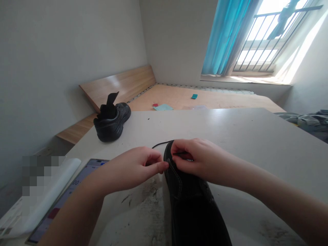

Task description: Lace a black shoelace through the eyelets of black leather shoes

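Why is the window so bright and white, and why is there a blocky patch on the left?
Head view: sunlight blows out the window to white, and glare streaks the wall beside it; the walls lean from the wide lens; a pixelated patch hides something at left; the shoe under the left hand and right hand is so dark its detail is lost.

A pale, scuffed table (pixel 243 136) carries a black shoe (pixel 189 198) near centre, a second black shoe (pixel 112 121) far left, and a tablet (pixel 64 201) near left.
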Demonstrator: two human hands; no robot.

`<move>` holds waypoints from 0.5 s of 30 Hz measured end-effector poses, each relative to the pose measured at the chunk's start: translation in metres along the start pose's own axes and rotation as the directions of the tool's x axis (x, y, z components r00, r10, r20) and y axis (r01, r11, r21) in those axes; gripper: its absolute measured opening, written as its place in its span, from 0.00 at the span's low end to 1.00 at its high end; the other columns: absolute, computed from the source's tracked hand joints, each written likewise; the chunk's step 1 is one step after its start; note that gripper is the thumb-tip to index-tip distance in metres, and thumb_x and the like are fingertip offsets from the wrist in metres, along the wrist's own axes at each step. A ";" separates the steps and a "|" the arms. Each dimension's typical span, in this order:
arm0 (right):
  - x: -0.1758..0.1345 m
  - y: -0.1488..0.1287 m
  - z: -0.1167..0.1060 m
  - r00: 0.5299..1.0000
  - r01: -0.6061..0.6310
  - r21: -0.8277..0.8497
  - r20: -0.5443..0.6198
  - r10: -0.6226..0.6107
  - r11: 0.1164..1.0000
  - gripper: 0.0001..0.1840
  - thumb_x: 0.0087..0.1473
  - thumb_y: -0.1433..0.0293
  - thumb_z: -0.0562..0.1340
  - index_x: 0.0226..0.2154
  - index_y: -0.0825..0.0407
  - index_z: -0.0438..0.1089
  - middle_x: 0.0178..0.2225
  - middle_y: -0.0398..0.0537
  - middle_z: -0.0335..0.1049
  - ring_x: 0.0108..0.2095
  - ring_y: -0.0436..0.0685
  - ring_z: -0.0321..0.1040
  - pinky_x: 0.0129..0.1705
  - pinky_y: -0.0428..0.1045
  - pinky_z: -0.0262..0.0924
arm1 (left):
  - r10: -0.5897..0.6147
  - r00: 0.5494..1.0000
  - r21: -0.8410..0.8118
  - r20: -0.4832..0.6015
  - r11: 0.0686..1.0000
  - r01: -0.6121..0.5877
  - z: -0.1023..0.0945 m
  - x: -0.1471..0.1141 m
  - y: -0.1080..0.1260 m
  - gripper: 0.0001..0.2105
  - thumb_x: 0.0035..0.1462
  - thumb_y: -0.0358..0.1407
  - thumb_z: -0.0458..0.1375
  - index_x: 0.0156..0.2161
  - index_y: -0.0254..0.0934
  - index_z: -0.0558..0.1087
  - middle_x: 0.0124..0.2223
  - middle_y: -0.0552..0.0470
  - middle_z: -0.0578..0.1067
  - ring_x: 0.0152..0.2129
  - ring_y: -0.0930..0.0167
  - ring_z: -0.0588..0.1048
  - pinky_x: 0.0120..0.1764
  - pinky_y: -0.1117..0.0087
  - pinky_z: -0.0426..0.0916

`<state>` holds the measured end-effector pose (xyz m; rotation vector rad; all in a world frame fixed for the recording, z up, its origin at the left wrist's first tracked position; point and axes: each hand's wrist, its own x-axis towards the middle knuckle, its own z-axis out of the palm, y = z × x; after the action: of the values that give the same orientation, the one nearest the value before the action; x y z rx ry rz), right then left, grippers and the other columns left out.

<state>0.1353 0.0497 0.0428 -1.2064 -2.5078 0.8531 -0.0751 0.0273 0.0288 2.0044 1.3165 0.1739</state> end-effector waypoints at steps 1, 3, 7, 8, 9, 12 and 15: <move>0.001 0.002 -0.002 0.999 -0.005 0.101 -0.033 0.008 0.995 0.06 0.55 0.67 0.58 0.29 0.51 0.66 0.23 0.39 0.62 0.24 0.48 0.54 0.25 0.45 0.46 | 0.004 1.000 -0.010 -0.010 1.000 -0.004 -0.001 0.000 0.000 0.17 0.61 0.47 0.53 0.26 0.38 0.66 0.22 0.59 0.62 0.20 0.73 0.61 0.23 0.72 0.53; 0.002 0.004 -0.008 0.992 0.027 0.334 -0.122 0.015 0.942 0.08 0.58 0.65 0.57 0.30 0.52 0.64 0.23 0.38 0.59 0.23 0.47 0.53 0.25 0.44 0.47 | 0.010 0.996 -0.050 -0.085 0.999 -0.015 -0.001 0.000 0.002 0.17 0.63 0.47 0.51 0.29 0.38 0.69 0.24 0.58 0.64 0.22 0.72 0.63 0.25 0.72 0.55; 0.000 0.000 -0.017 0.961 0.162 0.555 -0.278 -0.002 0.816 0.10 0.59 0.63 0.58 0.30 0.53 0.65 0.23 0.37 0.56 0.22 0.46 0.50 0.23 0.44 0.46 | 0.114 0.906 -0.109 -0.408 0.979 -0.172 0.004 0.002 0.013 0.13 0.63 0.47 0.54 0.40 0.40 0.74 0.38 0.55 0.74 0.36 0.69 0.70 0.39 0.70 0.63; -0.002 -0.002 -0.018 0.960 0.170 0.552 -0.279 -0.011 0.816 0.10 0.58 0.64 0.59 0.29 0.53 0.66 0.22 0.37 0.56 0.22 0.45 0.50 0.23 0.44 0.46 | 0.151 0.880 -0.128 -0.451 0.964 -0.232 0.006 0.003 0.016 0.12 0.63 0.46 0.54 0.42 0.41 0.74 0.40 0.54 0.74 0.39 0.68 0.71 0.43 0.70 0.63; -0.003 -0.004 -0.018 0.965 0.161 0.532 -0.262 -0.020 0.831 0.10 0.58 0.64 0.59 0.29 0.53 0.66 0.22 0.37 0.57 0.22 0.45 0.50 0.22 0.44 0.46 | 0.182 0.861 -0.156 -0.474 0.945 -0.286 0.008 0.003 0.018 0.12 0.63 0.45 0.55 0.43 0.41 0.74 0.41 0.54 0.75 0.40 0.68 0.71 0.45 0.69 0.63; -0.008 -0.008 -0.016 0.983 0.088 0.394 -0.180 -0.017 0.915 0.08 0.55 0.66 0.61 0.27 0.52 0.66 0.21 0.37 0.58 0.22 0.46 0.51 0.21 0.44 0.46 | 0.192 0.854 -0.241 -0.483 0.909 -0.341 0.010 0.002 0.022 0.12 0.64 0.43 0.54 0.41 0.40 0.76 0.37 0.54 0.75 0.37 0.69 0.72 0.42 0.70 0.64; -0.011 -0.007 -0.013 0.989 0.035 0.258 -0.151 0.004 0.966 0.08 0.55 0.65 0.60 0.27 0.51 0.66 0.21 0.37 0.61 0.23 0.47 0.53 0.22 0.44 0.47 | 0.144 0.885 -0.228 -0.442 0.936 -0.267 0.011 0.001 0.022 0.10 0.61 0.43 0.57 0.35 0.40 0.77 0.32 0.55 0.76 0.32 0.71 0.71 0.37 0.71 0.64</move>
<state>0.1432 0.0433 0.0584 -1.1176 -2.2022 1.0103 -0.0535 0.0182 0.0342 1.9141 1.2355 0.8927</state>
